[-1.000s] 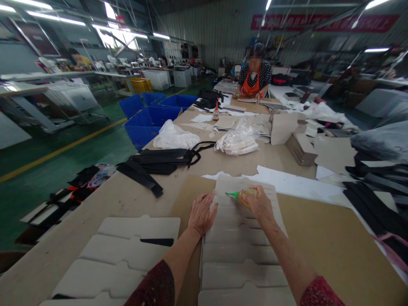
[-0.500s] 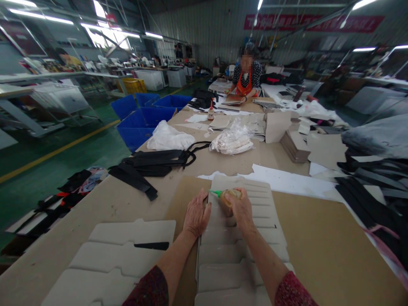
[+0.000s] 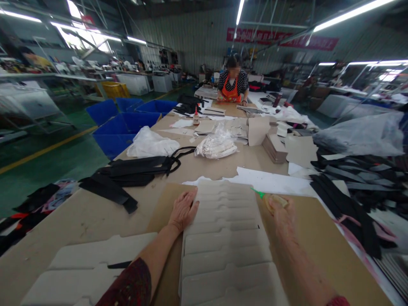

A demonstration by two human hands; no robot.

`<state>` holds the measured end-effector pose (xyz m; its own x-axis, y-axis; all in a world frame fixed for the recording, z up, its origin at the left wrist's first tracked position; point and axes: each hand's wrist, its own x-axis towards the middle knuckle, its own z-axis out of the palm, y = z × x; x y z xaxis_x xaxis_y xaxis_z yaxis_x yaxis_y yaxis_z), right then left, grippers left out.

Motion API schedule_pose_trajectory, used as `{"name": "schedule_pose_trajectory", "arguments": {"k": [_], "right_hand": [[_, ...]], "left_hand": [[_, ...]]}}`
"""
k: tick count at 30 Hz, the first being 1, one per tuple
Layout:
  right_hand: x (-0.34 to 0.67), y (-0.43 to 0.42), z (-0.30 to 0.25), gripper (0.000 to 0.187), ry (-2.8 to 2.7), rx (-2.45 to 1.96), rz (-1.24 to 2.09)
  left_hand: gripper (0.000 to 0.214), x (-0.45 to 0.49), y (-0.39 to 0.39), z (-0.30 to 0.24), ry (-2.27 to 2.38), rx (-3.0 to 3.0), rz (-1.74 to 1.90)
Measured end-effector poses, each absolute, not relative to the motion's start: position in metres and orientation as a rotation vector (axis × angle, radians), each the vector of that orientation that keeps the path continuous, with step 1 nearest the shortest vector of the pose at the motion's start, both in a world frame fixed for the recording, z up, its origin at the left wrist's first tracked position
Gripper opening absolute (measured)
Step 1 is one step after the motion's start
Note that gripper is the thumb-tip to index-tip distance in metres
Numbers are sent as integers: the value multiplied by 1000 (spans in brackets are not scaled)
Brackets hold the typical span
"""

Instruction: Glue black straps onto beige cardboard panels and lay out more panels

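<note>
My right hand (image 3: 284, 214) is closed round a glue bottle (image 3: 270, 205) with a green nozzle and yellowish contents. The bottle is tipped on its side, its tip close to the right edge of the overlapping grey-beige boards (image 3: 226, 238). These boards lie in a stepped row before me, edge over edge. Flat against their left edge, near the far end, rests my left hand (image 3: 183, 211), fingers stretched and thumb apart. Another set of overlapping boards (image 3: 86, 255) lies to the left, with a thin black strip (image 3: 119, 265) on it, partly behind my left forearm.
Black fabric strips (image 3: 127, 170), a white plastic bag (image 3: 153, 142) and a clear bag of pale pieces (image 3: 216, 144) lie further back. Stacked boards (image 3: 274, 148) stand right of them. Blue bins (image 3: 116, 131) flank the table. A co-worker in an orange apron (image 3: 231, 90) is at the far end.
My right hand has carried the glue bottle from the boards' left edge across to their right edge. My left hand stays at the left edge. The view has turned slightly right.
</note>
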<state>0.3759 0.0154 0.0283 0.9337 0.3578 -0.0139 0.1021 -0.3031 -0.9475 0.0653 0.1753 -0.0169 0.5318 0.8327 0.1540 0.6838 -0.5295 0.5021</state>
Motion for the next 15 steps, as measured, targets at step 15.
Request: {"name": "schedule_pose_trajectory", "arguments": {"k": [15], "right_hand": [[385,17,21,35,-478,-2160,230]], "left_hand": [[49,65,174,-16,1229,2454,548]]}}
